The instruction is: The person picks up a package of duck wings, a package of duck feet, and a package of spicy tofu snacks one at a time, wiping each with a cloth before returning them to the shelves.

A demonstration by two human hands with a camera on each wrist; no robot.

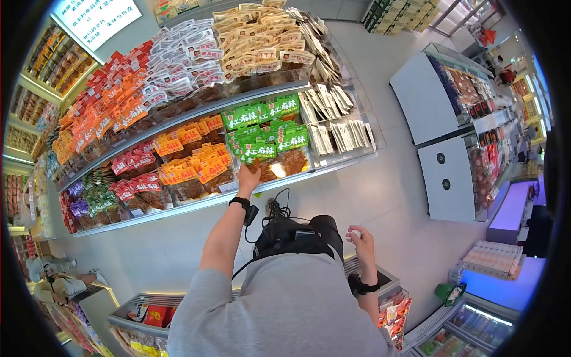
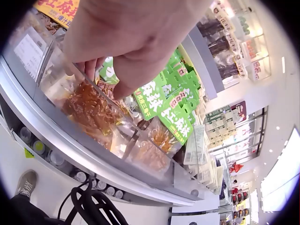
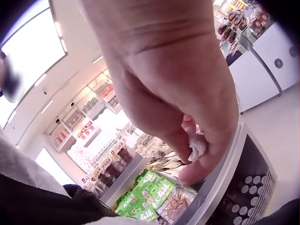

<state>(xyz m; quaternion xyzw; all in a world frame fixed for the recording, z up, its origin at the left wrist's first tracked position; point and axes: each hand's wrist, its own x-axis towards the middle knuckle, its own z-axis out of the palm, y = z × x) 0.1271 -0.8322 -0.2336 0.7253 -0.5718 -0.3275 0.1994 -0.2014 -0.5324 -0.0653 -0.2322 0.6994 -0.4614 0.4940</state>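
The two hands are well apart. The left hand (image 1: 250,177) is at the front of the display, against the lowest row of green-labelled snack packets (image 1: 291,138), which spread forward and to the right of it. Its thumb and fingers bend down around the near packets, but the fingertips are partly hidden by the hand itself — whether they pinch a packet or only touch one, I cannot tell. Just left of this hand are orange-labelled snack packets (image 1: 196,169), with a white price card (image 1: 228,187) close beside it, its print too small to read. Farther right, beyond the green labels, stand slim white packets (image 1: 342,137).

The right hand (image 1: 363,243) is raised, well clear of the display, its thumb and fingers closed on a crumpled white wad (image 3: 198,146). Most of the wad is covered by the fingers, so its material is unclear — tissue or thin plastic. Right of that hand stands a pale cabinet (image 1: 447,199).
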